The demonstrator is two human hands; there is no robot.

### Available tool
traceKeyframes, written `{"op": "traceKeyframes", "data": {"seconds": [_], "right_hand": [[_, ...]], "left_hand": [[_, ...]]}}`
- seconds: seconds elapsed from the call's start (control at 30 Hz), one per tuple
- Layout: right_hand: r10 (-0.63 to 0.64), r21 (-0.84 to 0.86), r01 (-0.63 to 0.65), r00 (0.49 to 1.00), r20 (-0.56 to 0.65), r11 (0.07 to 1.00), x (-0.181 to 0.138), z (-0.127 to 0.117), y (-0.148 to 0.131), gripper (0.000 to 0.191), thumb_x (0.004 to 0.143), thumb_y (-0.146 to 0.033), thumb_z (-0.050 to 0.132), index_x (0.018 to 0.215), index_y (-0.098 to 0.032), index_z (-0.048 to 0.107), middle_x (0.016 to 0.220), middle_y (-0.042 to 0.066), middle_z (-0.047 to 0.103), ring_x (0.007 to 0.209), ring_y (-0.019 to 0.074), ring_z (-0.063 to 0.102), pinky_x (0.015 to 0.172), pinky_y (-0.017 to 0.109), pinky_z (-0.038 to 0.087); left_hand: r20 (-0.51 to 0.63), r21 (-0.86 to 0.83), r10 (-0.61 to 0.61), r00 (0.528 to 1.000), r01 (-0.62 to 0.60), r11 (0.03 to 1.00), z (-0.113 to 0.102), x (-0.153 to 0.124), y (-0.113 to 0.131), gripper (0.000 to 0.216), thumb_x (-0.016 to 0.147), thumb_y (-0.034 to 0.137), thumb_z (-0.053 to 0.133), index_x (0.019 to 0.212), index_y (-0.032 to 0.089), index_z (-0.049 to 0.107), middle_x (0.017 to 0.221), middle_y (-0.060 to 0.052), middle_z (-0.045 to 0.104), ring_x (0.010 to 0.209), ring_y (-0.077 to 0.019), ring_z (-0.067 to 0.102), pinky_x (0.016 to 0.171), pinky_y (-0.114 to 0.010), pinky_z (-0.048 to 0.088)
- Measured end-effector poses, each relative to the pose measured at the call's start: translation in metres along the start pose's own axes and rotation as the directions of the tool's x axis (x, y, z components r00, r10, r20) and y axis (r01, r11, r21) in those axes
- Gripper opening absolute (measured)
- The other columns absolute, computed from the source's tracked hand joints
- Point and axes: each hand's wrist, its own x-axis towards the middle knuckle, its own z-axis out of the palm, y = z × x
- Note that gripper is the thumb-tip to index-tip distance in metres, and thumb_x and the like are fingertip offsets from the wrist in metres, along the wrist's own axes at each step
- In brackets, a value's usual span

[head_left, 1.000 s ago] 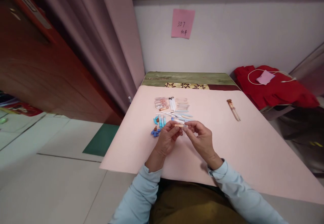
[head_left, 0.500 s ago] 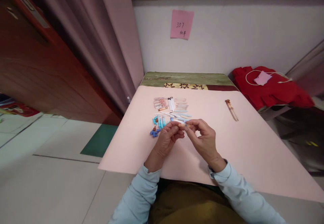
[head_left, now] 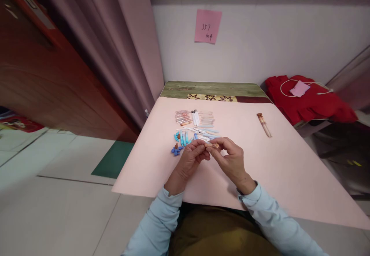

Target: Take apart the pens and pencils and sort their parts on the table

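Observation:
Over the pink table cover, my left hand (head_left: 192, 159) and my right hand (head_left: 231, 156) meet, fingertips pinched on a short tan pen piece (head_left: 215, 145). Its round end points right, and fingers hide much of it. Just beyond my left hand lie light-blue pen pieces (head_left: 184, 137) and small dark-blue and brown parts (head_left: 176, 149). Farther back are clear pen tubes (head_left: 183, 117), white pen refills (head_left: 195, 118) with black ends, and more pale tubes (head_left: 206, 118). Thin white and blue sticks (head_left: 204, 132) lie loosely in front of them.
Two pens with brown tops (head_left: 264, 125) lie at the table's right. Past the right edge, a red cloth (head_left: 312, 107) carries a white cable and a pink paper. A pink note (head_left: 207, 26) is on the wall; a curtain (head_left: 124, 48) hangs at left.
The pen piece between my fingers has turned, so its round end now shows toward the right. My right hand has shifted slightly left; the parts on the table lie as before.

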Motion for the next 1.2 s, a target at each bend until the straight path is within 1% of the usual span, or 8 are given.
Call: {"op": "traceKeyframes", "data": {"seconds": [0.2, 0.33, 0.4, 0.57, 0.73, 0.9, 1.03, 1.2], "right_hand": [[0.010, -0.048, -0.012, 0.999, -0.033, 0.999, -0.010, -0.007, 0.014, 0.012, 0.090, -0.034, 0.066, 0.091, -0.023, 0.070, 0.088, 0.005, 0.071, 0.071, 0.0161, 0.062, 0.067, 0.030, 0.051], [0.100, -0.103, -0.094, 0.994, 0.053, 0.990, -0.025, -0.009, 0.031, 0.015, 0.089, -0.036, 0.066, 0.089, -0.022, 0.071, 0.077, 0.003, 0.068, 0.061, 0.0142, 0.057, 0.060, 0.029, 0.048], [0.137, -0.102, -0.137, 0.991, 0.000, 0.985, -0.029, -0.008, 0.035, 0.016, 0.089, -0.036, 0.066, 0.090, -0.021, 0.071, 0.082, 0.004, 0.070, 0.064, 0.0145, 0.058, 0.063, 0.029, 0.049], [0.247, 0.053, -0.247, 0.969, -0.006, 0.968, -0.025, -0.005, 0.033, 0.020, 0.090, -0.039, 0.064, 0.093, -0.020, 0.070, 0.088, 0.005, 0.072, 0.070, 0.0157, 0.064, 0.067, 0.030, 0.052], [0.375, 0.363, -0.351, 0.927, 0.005, 0.863, -0.018, -0.002, 0.026, 0.030, 0.087, -0.041, 0.067, 0.109, -0.021, 0.059, 0.076, -0.001, 0.068, 0.063, 0.0137, 0.062, 0.063, 0.028, 0.053], [0.415, 0.462, -0.384, 0.909, 0.039, 0.799, -0.015, 0.000, 0.020, 0.035, 0.085, -0.039, 0.069, 0.110, -0.021, 0.054, 0.068, -0.004, 0.063, 0.058, 0.0117, 0.059, 0.059, 0.026, 0.051], [0.437, 0.498, -0.377, 0.899, -0.004, 0.781, -0.012, 0.000, 0.013, 0.043, 0.081, -0.038, 0.074, 0.112, -0.022, 0.049, 0.071, -0.005, 0.065, 0.061, 0.0126, 0.063, 0.060, 0.026, 0.054], [0.426, 0.485, -0.347, 0.903, -0.060, 0.803, -0.008, 0.000, 0.007, 0.044, 0.080, -0.040, 0.076, 0.105, -0.024, 0.044, 0.074, -0.004, 0.068, 0.054, 0.0136, 0.064, 0.050, 0.025, 0.053]], "left_hand": [[-0.115, -0.024, 0.098, 0.988, -0.102, 0.995, -0.002, 0.004, 0.001, 0.036, 0.076, 0.033, 0.080, 0.103, 0.013, 0.068, 0.092, -0.008, 0.074, 0.072, -0.0139, 0.070, 0.071, -0.027, 0.057], [-0.178, -0.036, 0.193, 0.965, -0.203, 0.979, -0.007, 0.007, 0.001, 0.036, 0.078, 0.042, 0.075, 0.099, 0.013, 0.068, 0.087, -0.008, 0.074, 0.071, -0.0153, 0.070, 0.069, -0.028, 0.057], [-0.170, -0.019, 0.212, 0.962, -0.218, 0.976, -0.009, 0.008, -0.001, 0.034, 0.079, 0.042, 0.074, 0.098, 0.014, 0.068, 0.086, -0.008, 0.074, 0.068, -0.0144, 0.068, 0.066, -0.027, 0.056], [-0.149, 0.175, 0.273, 0.950, -0.247, 0.953, -0.007, 0.008, -0.006, 0.021, 0.075, 0.030, 0.078, 0.089, 0.016, 0.070, 0.076, -0.002, 0.069, 0.056, -0.0074, 0.056, 0.055, -0.020, 0.045], [-0.039, 0.353, 0.253, 0.967, -0.223, 0.909, -0.001, 0.006, -0.009, 0.028, 0.070, 0.022, 0.082, 0.095, 0.017, 0.072, 0.088, -0.005, 0.072, 0.067, -0.0102, 0.061, 0.064, -0.023, 0.050], [-0.009, 0.341, 0.217, 0.976, -0.201, 0.919, 0.008, 0.001, -0.010, 0.035, 0.067, 0.019, 0.085, 0.099, 0.017, 0.072, 0.089, -0.006, 0.073, 0.072, -0.0142, 0.066, 0.067, -0.027, 0.055], [-0.021, 0.277, 0.200, 0.980, -0.186, 0.943, 0.024, -0.004, -0.013, 0.035, 0.068, 0.021, 0.085, 0.099, 0.017, 0.069, 0.084, -0.005, 0.074, 0.072, -0.0167, 0.069, 0.064, -0.028, 0.056], [-0.116, 0.191, 0.224, 0.968, -0.200, 0.961, 0.043, -0.008, -0.020, 0.027, 0.073, 0.027, 0.081, 0.094, 0.016, 0.068, 0.076, -0.002, 0.072, 0.064, -0.0137, 0.067, 0.062, -0.027, 0.054]]}}
